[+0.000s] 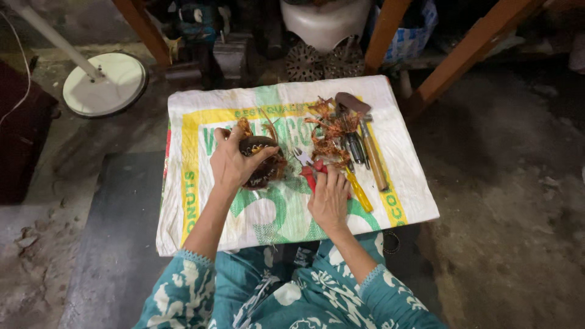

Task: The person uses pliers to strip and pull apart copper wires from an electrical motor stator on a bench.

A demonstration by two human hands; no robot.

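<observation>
Two hands work over one woven sack: our left hand grips one dark coiled motor part near the sack's middle. Our right hand closes on one red-handled pliers, beside one yellow screwdriver and one hammer.

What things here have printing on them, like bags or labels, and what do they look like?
Woven sack: spread flat on the floor under both hands, rectangular, white with a yellow border and green lettering.
Printed bag: at the top behind a wooden leg, crumpled, blue and white.
No screens or signs show.
</observation>
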